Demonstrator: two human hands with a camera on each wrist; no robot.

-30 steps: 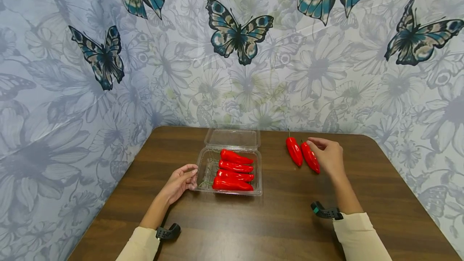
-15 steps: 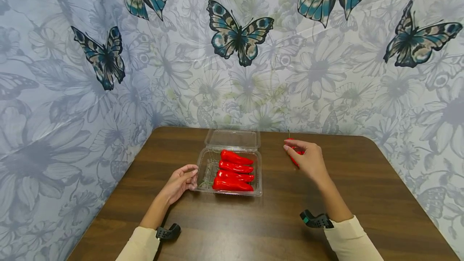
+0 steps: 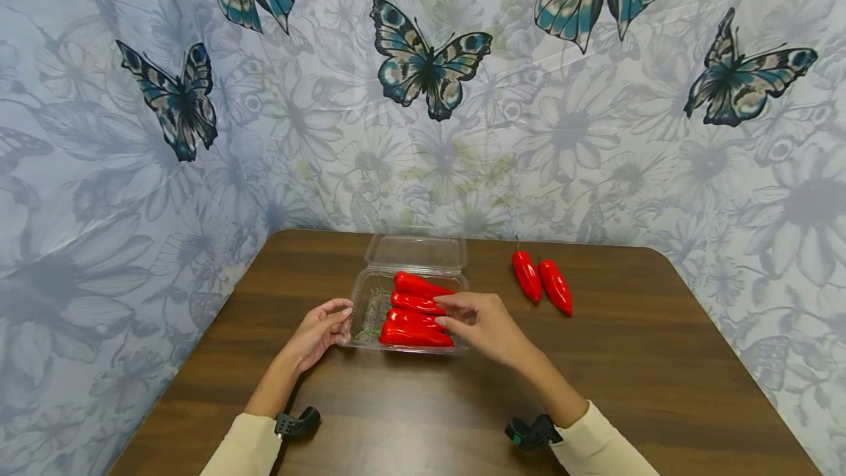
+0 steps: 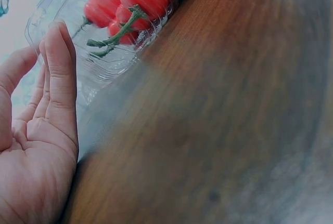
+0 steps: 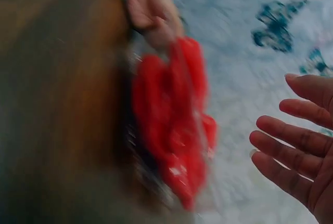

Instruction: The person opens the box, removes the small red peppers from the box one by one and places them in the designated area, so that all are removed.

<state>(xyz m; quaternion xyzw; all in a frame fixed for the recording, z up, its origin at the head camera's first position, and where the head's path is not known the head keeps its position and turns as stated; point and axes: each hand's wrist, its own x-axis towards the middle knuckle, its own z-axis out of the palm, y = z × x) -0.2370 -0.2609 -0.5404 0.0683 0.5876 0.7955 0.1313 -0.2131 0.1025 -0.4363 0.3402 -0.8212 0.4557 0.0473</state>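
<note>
A clear plastic clamshell container (image 3: 365, 318) stands on the table with its lid (image 3: 416, 253) folded back. Several red peppers (image 3: 416, 336) lie side by side in it, their green stems (image 4: 118, 34) toward the left wall. My left hand (image 3: 317, 338) pinches the container's left rim between thumb and fingers. Above the container's right side is my right hand (image 3: 487, 325), hiding some pepper tips. Its fingers (image 5: 296, 133) are spread and hold nothing in the right wrist view. Two more red peppers, the left one (image 3: 526, 278) and the right one (image 3: 556, 287), lie on the table to the right.
The brown wooden table (image 3: 628, 373) reaches back to a wall covering (image 3: 575, 131) with butterflies and flowers. Black bands sit on both wrists, the left band (image 3: 297, 423) and the right band (image 3: 532, 432).
My right hand has moved left, from the two loose peppers to the container, with nothing in it. Both peppers stay on the table. My left hand keeps its place at the rim.
</note>
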